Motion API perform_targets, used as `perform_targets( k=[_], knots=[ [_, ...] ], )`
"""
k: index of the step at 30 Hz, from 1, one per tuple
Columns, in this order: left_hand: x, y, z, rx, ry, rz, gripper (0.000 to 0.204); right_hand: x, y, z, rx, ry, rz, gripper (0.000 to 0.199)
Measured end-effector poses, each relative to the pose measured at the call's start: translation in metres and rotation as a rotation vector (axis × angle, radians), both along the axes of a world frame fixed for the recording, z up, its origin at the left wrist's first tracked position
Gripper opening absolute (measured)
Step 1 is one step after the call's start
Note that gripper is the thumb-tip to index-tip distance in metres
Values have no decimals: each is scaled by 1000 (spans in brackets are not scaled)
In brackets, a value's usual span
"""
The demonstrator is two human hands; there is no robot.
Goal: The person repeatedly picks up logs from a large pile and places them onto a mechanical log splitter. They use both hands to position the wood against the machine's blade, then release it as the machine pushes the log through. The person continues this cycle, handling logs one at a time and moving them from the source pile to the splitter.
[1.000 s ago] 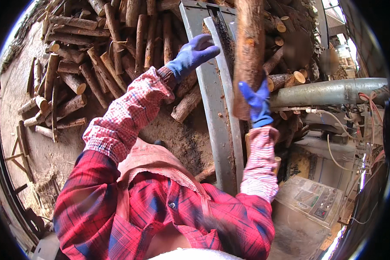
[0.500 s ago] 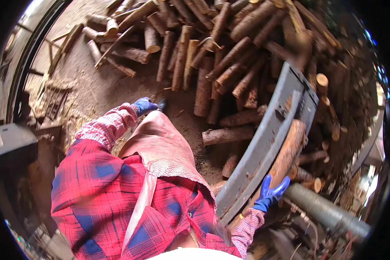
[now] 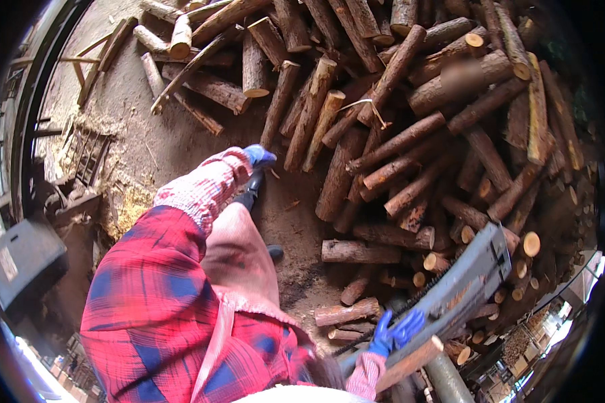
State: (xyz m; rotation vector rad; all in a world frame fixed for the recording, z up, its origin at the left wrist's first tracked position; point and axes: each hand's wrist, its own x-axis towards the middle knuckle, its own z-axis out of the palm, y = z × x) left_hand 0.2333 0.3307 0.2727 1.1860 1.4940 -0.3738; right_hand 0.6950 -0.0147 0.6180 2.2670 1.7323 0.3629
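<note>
My right hand (image 3: 395,333), in a blue glove, is open with its fingers spread over the grey metal trough (image 3: 460,285). Beside it, a log (image 3: 409,366) lies along the trough's near end, its pale cut end pointing away from me. Out ahead on the left, my left hand (image 3: 259,156), also gloved in blue, reaches over my dark boot (image 3: 250,191). Its fingers look loosely stretched, with nothing seen in them. Closest to that hand is an upright-leaning log (image 3: 279,104) at the pile's edge.
A large heap of cut logs (image 3: 396,138) spreads ahead and right. Short logs (image 3: 346,312) lie left of the trough. A grey pipe (image 3: 447,379) runs at its right. A dark box-like machine (image 3: 27,258) stands at far left, near a metal grate (image 3: 91,158).
The log on the trough now sits nearer to me. My right hand has come off its side, moving left across the trough. My left arm reaches further forward, and the view has turned.
</note>
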Motion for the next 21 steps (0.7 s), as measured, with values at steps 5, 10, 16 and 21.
perform_targets(
  k=[5, 10, 16, 21],
  knots=[
    [25, 203, -107, 321, -64, 129, 77, 7, 10, -7, -289, -118, -128, 76],
    [108, 301, -163, 412, -77, 604, 85, 1, 24, -10, -348, -243, 64, 55],
    [117, 309, -180, 649, -287, 490, 66, -21, 55, -9, -491, -262, -20, 55],
    [24, 205, -222, 898, 36, 478, 36, 15, 39, -19, -249, -218, -146, 61]
  ],
)
